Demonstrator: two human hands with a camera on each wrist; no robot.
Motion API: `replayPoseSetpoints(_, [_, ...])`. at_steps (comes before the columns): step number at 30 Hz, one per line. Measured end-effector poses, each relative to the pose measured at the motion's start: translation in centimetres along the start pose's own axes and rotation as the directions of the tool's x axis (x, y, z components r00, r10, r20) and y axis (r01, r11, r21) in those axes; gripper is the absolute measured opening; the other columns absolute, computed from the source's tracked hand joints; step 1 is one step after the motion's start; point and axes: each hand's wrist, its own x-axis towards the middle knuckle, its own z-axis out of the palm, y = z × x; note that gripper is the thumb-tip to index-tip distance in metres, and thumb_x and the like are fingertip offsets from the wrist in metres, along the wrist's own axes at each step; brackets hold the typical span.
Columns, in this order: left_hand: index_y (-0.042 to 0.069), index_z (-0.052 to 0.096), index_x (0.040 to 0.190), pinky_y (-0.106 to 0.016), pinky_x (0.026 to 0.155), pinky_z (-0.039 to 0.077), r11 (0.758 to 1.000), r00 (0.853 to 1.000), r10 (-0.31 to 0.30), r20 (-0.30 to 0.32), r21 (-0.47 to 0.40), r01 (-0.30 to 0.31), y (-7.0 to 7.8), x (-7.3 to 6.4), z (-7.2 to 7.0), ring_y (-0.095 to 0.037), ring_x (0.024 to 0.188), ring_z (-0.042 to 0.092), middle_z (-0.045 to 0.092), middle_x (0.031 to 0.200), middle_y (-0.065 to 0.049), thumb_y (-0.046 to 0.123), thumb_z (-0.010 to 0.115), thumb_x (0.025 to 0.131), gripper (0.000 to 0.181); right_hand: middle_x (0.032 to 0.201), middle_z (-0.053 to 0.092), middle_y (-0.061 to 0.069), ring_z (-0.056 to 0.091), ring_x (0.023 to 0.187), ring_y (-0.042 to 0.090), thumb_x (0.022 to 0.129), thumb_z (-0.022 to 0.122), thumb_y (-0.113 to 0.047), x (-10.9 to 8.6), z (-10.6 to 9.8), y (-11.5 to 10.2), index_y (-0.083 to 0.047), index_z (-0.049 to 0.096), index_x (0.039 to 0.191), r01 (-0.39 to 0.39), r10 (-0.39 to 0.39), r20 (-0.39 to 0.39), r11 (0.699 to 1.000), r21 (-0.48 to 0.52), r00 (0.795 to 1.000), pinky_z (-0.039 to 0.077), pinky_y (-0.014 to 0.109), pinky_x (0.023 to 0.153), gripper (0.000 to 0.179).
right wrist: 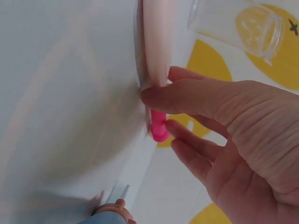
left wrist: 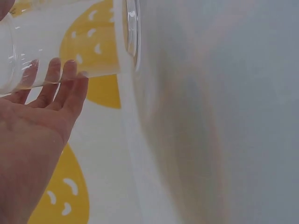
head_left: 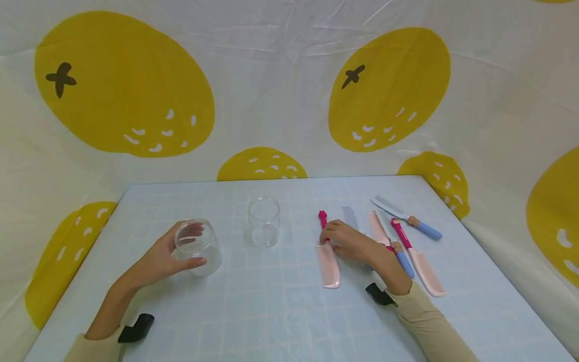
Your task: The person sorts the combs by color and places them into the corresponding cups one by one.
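My left hand [head_left: 151, 261] wraps its fingers and thumb around a clear glass cup [head_left: 211, 259] at the left of the table. In the left wrist view, several fingers lie along the side of that cup [left wrist: 42, 42]. On the right, my right hand [head_left: 350, 244] pinches a pink comb [head_left: 329, 269] where its dark pink handle meets the toothed part. The right wrist view shows thumb and fingers at this comb [right wrist: 158, 42], which lies on or just at the tabletop. A blue comb [head_left: 350, 217] is partly hidden behind the right hand.
A second clear glass cup [head_left: 264, 223] stands upright between the hands. Right of the right hand lie a pink comb [head_left: 376, 229], a blue-handled comb [head_left: 404, 260], another pink comb [head_left: 427, 275] and a farther blue comb [head_left: 427, 230]. A patterned curtain [head_left: 280, 100] rises behind the table.
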Motion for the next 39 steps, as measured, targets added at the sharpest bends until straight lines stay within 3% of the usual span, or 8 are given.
replayPoseSetpoints(7, [0.011, 0.044, 0.145, -0.009, 0.098, 0.042, 0.999, 0.999, -0.038, 0.001, 0.023, 0.038, -0.23, 0.03, -0.15, -0.034, 0.128, 0.053, 0.055, 0.139, -0.01, 0.023, 0.087, 0.085, 0.075, 0.115, 0.068, 0.008, 0.054, 0.122, 0.033, 0.086, 0.075, 0.007, 0.13, -0.2, -0.47, -0.006, 0.071, 0.108, -0.03, 0.031, 0.03, 0.999, -0.029, 0.999, 0.051, 0.047, 0.104, 0.026])
replayPoseSetpoints(15, [0.013, 0.042, 0.147, -0.011, 0.097, 0.041, 0.998, 0.998, -0.064, 0.022, -0.008, 0.064, -0.55, 0.38, -0.15, -0.037, 0.131, 0.052, 0.053, 0.141, -0.014, 0.024, 0.086, 0.086, 0.076, 0.119, 0.068, 0.008, 0.055, 0.122, 0.031, 0.086, 0.078, 0.004, 0.0, -0.48, -0.71, -0.005, 0.071, 0.116, -0.053, 0.054, 0.029, 0.998, -0.035, 0.998, 0.054, 0.044, 0.101, 0.032])
replayPoseSetpoints(20, [0.013, 0.043, 0.147, -0.01, 0.097, 0.041, 0.997, 0.997, -0.069, 0.023, -0.027, 0.069, -0.59, 0.25, -0.34, -0.039, 0.131, 0.051, 0.053, 0.14, -0.015, 0.022, 0.086, 0.085, 0.076, 0.12, 0.067, 0.007, 0.057, 0.121, 0.029, 0.088, 0.076, 0.004, 0.4, -0.27, -0.83, -0.007, 0.065, 0.126, -0.018, 0.018, 0.004, 1.0, -0.017, 1.0, 0.053, 0.044, 0.103, 0.041])
replayPoseSetpoints(30, [0.011, 0.042, 0.147, -0.012, 0.098, 0.041, 0.998, 0.998, -0.054, 0.025, -0.015, 0.054, -0.47, 0.05, -0.24, -0.041, 0.13, 0.052, 0.053, 0.141, -0.017, 0.02, 0.086, 0.086, 0.075, 0.11, 0.068, 0.005, 0.062, 0.099, 0.023, 0.092, 0.072, 0.002, 0.53, 0.37, -0.27, -0.008, 0.062, 0.117, 0.077, -0.078, -0.045, 0.997, -0.017, 0.996, 0.057, 0.042, 0.094, 0.028])
replayPoseSetpoints(34, [0.011, 0.041, 0.147, -0.04, 0.106, 0.05, 0.998, 0.998, -0.059, 0.03, -0.008, 0.059, -0.29, 0.13, -0.25, -0.041, 0.131, 0.052, 0.053, 0.141, -0.017, 0.02, 0.085, 0.086, 0.076, 0.107, 0.067, 0.004, 0.06, 0.098, 0.023, 0.09, 0.075, 0.002, 0.59, 0.28, -0.22, -0.011, 0.063, 0.116, 0.055, -0.057, -0.043, 0.998, -0.034, 0.997, 0.057, 0.04, 0.092, 0.031])
replayPoseSetpoints(37, [0.011, 0.041, 0.147, -0.066, 0.105, 0.044, 0.998, 0.997, -0.064, 0.031, -0.009, 0.065, -0.21, 0.13, -0.22, -0.043, 0.131, 0.051, 0.052, 0.142, -0.019, 0.02, 0.085, 0.086, 0.076, 0.102, 0.065, 0.002, 0.059, 0.094, 0.021, 0.088, 0.077, 0.002, 0.61, 0.22, -0.27, -0.012, 0.064, 0.115, 0.03, -0.033, -0.039, 0.997, -0.064, 0.999, 0.058, 0.037, 0.087, 0.033])
replayPoseSetpoints(39, [0.012, 0.041, 0.147, -0.068, 0.105, 0.043, 0.998, 0.997, -0.067, 0.03, -0.013, 0.067, -0.23, 0.08, -0.18, -0.043, 0.131, 0.051, 0.051, 0.142, -0.019, 0.02, 0.085, 0.086, 0.076, 0.099, 0.064, 0.001, 0.057, 0.091, 0.019, 0.087, 0.078, 0.002, 0.64, 0.16, -0.33, -0.013, 0.065, 0.114, 0.014, -0.017, -0.038, 0.997, -0.077, 0.999, 0.057, 0.035, 0.085, 0.033])
